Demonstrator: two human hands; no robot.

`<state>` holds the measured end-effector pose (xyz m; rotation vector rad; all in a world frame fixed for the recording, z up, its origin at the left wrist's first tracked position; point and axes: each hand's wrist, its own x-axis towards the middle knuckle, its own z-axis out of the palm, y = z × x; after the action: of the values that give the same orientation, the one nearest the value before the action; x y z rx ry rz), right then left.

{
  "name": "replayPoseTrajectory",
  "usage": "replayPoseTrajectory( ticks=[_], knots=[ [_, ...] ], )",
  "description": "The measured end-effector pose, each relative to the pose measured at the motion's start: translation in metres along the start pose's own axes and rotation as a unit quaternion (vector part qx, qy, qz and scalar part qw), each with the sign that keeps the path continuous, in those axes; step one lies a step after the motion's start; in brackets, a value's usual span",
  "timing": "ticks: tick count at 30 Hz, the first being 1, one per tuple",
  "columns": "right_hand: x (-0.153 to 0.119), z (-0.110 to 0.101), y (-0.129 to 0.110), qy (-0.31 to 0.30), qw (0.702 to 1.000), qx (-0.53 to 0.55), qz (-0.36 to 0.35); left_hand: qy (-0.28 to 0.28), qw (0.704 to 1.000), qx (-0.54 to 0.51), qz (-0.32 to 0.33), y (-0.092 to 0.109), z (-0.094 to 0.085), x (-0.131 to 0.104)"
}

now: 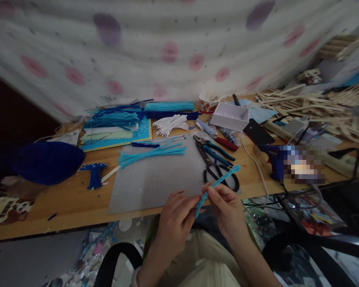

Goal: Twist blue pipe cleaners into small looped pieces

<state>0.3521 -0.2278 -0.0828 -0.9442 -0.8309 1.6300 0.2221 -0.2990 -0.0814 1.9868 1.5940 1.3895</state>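
A light blue pipe cleaner, bent into a narrow loop at its upper end, slants between my two hands in front of the table edge. My left hand pinches its lower part with thumb and fingers. Higher up, my right hand grips the same piece between thumb and forefinger. Just beyond the hands lies a grey cutting mat. Loose light blue pipe cleaners rest across its back edge. Black-handled scissors and blue-handled pliers lie beyond my right hand.
White pipe cleaners and a white box of small beads stand at the back. A glue gun, a black phone and wooden sticks lie right. To the left are a blue T-shaped piece and a dark blue rounded object.
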Motion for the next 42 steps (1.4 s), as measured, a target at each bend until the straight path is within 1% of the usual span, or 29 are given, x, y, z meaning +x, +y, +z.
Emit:
replayPoseTrajectory(
  ticks=[4, 6, 8, 9, 10, 11, 12, 13, 15, 17, 19, 22, 23, 24, 25, 26, 28, 29, 30, 31, 32, 33, 34, 36, 39, 40, 42],
  knots=[
    [-0.002, -0.001, 0.0, -0.018, 0.999, -0.023, -0.026, -0.022, 0.997, 0.053, -0.042, 0.007, 0.003, -0.001],
    [-0.002, -0.003, 0.001, -0.031, 0.998, -0.035, -0.044, -0.019, 0.997, 0.046, -0.058, 0.012, 0.003, -0.001],
    [-0.003, -0.005, 0.002, -0.046, 0.997, -0.034, -0.056, -0.016, 0.994, -0.01, -0.103, 0.017, 0.002, -0.001],
    [-0.003, -0.006, 0.002, -0.056, 0.996, -0.031, -0.06, -0.019, 0.989, -0.058, -0.137, 0.018, 0.001, -0.001],
    [-0.003, -0.007, 0.002, -0.068, 0.995, -0.026, -0.064, -0.027, 0.977, -0.118, -0.173, 0.02, 0.001, -0.001],
    [-0.002, -0.008, 0.001, -0.081, 0.994, -0.021, -0.067, -0.04, 0.959, -0.188, -0.209, 0.021, 0.0, -0.002],
    [-0.002, -0.008, 0.0, -0.095, 0.993, -0.016, -0.068, -0.053, 0.932, -0.265, -0.24, 0.021, 0.0, -0.002],
    [-0.002, -0.008, -0.001, -0.109, 0.992, -0.01, -0.065, -0.064, 0.898, -0.343, -0.267, 0.021, 0.0, -0.001],
    [-0.003, -0.007, -0.003, -0.137, 0.989, 0.006, -0.049, -0.078, 0.815, -0.481, -0.313, 0.02, 0.001, 0.0],
    [-0.004, -0.005, -0.003, -0.159, 0.986, 0.031, -0.03, -0.084, 0.738, -0.572, -0.349, 0.019, 0.004, 0.002],
    [-0.005, -0.003, -0.002, -0.181, 0.981, 0.06, -0.023, -0.104, 0.669, -0.64, -0.364, 0.021, 0.011, 0.003],
    [-0.007, -0.001, 0.002, -0.204, 0.974, 0.101, -0.013, -0.15, 0.536, -0.752, -0.353, 0.023, 0.028, 0.001],
    [-0.007, -0.002, 0.003, -0.205, 0.972, 0.114, -0.004, -0.166, 0.517, -0.763, -0.351, 0.024, 0.033, 0.0],
    [-0.006, -0.003, 0.003, -0.203, 0.971, 0.125, 0.003, -0.178, 0.525, -0.754, -0.352, 0.024, 0.036, -0.001],
    [-0.005, -0.004, 0.003, -0.199, 0.971, 0.128, 0.009, -0.182, 0.55, -0.733, -0.356, 0.024, 0.036, -0.001],
    [-0.004, -0.006, 0.002, -0.191, 0.974, 0.122, 0.011, -0.176, 0.597, -0.694, -0.362, 0.023, 0.034, 0.0],
    [-0.001, -0.01, -0.001, -0.163, 0.984, 0.072, 0.014, -0.147, 0.729, -0.563, -0.36, 0.021, 0.022, 0.002],
    [0.001, -0.012, -0.003, -0.144, 0.989, 0.039, 0.016, -0.134, 0.813, -0.457, -0.335, 0.019, 0.014, 0.004],
    [0.002, -0.013, -0.004, -0.124, 0.992, 0.01, 0.015, -0.126, 0.883, -0.344, -0.294, 0.017, 0.006, 0.005],
    [0.003, -0.013, -0.004, -0.106, 0.994, -0.011, 0.011, -0.115, 0.933, -0.234, -0.247, 0.015, -0.001, 0.006],
    [0.003, -0.013, -0.004, -0.091, 0.996, -0.022, 0.001, -0.104, 0.964, -0.138, -0.203, 0.013, -0.007, 0.006],
    [0.003, -0.012, -0.003, -0.077, 0.997, -0.028, -0.009, -0.093, 0.978, -0.075, -0.17, 0.011, -0.01, 0.006],
    [0.003, -0.01, -0.003, -0.062, 0.997, -0.031, -0.019, -0.082, 0.985, -0.036, -0.149, 0.01, -0.012, 0.005],
    [0.001, -0.008, -0.001, -0.034, 0.999, -0.035, -0.022, -0.067, 0.99, 0.004, -0.127, 0.008, -0.012, 0.003],
    [-0.002, -0.006, 0.0, -0.001, 1.0, -0.02, -0.013, -0.067, 0.991, 0.0, -0.114, 0.014, -0.008, 0.001],
    [-0.003, -0.006, 0.001, 0.005, 1.0, -0.011, -0.014, -0.063, 0.99, -0.016, -0.122, 0.017, -0.007, 0.001],
    [-0.005, -0.005, 0.001, 0.008, 1.0, 0.006, -0.025, -0.051, 0.982, -0.078, -0.162, 0.023, -0.004, -0.001]
  ],
)
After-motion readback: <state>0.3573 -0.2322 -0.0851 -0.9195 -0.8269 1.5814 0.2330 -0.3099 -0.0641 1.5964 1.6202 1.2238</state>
